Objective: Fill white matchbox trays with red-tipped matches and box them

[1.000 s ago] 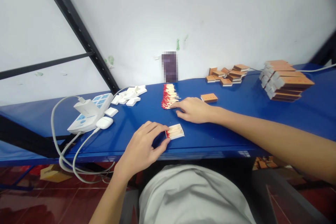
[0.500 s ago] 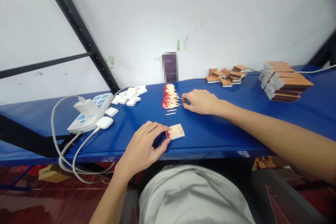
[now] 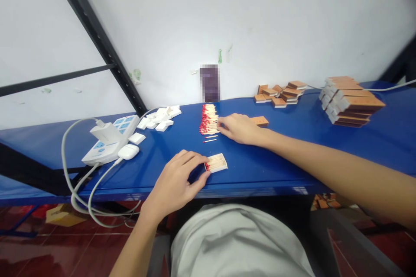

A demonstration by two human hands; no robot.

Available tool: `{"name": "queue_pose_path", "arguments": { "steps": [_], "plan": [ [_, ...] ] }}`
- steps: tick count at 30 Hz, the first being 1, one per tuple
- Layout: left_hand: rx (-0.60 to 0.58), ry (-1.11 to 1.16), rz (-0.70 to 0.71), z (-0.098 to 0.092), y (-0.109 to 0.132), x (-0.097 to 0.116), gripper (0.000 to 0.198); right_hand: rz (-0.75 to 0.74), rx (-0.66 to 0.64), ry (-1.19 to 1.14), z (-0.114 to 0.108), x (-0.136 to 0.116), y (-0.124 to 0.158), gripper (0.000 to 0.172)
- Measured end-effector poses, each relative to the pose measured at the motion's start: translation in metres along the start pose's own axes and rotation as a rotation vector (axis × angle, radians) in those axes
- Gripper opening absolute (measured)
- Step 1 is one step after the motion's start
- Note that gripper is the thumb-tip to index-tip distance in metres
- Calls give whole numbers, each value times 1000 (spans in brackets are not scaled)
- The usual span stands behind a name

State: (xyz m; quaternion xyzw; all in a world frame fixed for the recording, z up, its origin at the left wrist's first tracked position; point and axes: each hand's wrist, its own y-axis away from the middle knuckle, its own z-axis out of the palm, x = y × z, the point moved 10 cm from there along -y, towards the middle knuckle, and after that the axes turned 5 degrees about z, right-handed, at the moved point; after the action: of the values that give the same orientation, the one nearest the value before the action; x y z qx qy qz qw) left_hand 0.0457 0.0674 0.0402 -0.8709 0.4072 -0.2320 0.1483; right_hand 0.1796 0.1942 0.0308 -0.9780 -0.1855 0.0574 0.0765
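Observation:
My left hand [image 3: 177,179] rests on the blue table [image 3: 292,156] with fingers curled, thumb and fingers holding the left end of an open matchbox tray [image 3: 216,163] filled with red-tipped matches. My right hand [image 3: 238,128] reaches to the right side of the pile of loose matches [image 3: 208,119], fingertips pinched at the match ends. Two single matches [image 3: 210,138] lie just in front of the pile. An orange matchbox sleeve [image 3: 261,120] lies right behind my right hand.
White empty trays [image 3: 160,117] lie left of the pile. A white power strip [image 3: 108,140] with plugs, cables and an earbud case [image 3: 128,151] sits at the left. Orange matchboxes [image 3: 281,93] and a taller stack [image 3: 352,101] stand at the back right. A black frame leans at the wall.
My right hand went from the pile's front end back along its right side, leaving two loose matches in front of the pile. The left hand has stayed on the tray.

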Motion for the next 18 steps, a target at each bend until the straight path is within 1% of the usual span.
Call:
{"name": "queue_pose_path", "arguments": {
  "steps": [6,9,14,18],
  "plan": [
    [-2,-1,3,-1,-1,2,14,-29,56,-36,-7,-9,-1,31],
    [-2,0,4,-1,-1,1,14,-4,70,-23,-12,-5,1,30],
    [-4,-4,-4,0,-1,1,15,85,-7,29,-7,11,6,23],
    [-4,-1,-4,0,-1,1,15,93,-22,36,-3,9,5,27]
  ]
}}
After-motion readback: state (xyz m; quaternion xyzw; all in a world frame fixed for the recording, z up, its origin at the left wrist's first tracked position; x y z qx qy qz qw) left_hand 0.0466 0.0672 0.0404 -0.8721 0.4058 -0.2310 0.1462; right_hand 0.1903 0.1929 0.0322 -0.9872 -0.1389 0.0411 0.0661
